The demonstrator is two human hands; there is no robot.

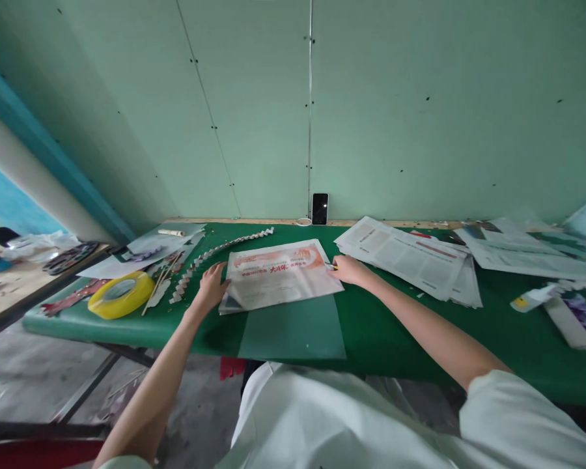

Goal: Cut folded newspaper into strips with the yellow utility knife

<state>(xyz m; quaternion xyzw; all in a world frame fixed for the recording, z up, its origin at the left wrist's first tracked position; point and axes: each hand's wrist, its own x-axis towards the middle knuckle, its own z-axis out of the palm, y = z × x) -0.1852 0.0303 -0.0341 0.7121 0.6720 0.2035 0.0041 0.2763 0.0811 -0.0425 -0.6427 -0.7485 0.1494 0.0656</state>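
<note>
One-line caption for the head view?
Left hand presses the newspaper flat on the green table; right hand holds its right edge, yellow tape roll nearby.

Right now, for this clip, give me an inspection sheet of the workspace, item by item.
Surface: green table against a pale green wall, with a cutting mat at the near edge.
Job's things: folded newspaper lying flat, partly over the mat.
Clutter: yellow tape roll, pleated paper strip, thin sticks, loose newspaper sheets, paper scraps at far right.
Grips: left hand flat on the newspaper's left edge; right hand at its right edge, closed on a small yellow-tipped thing, too small to name.
Cables: possibly a white lead beside the phone; unclear.
Surroundings: phone leaning on the wall; second table at left with paint palettes.
</note>
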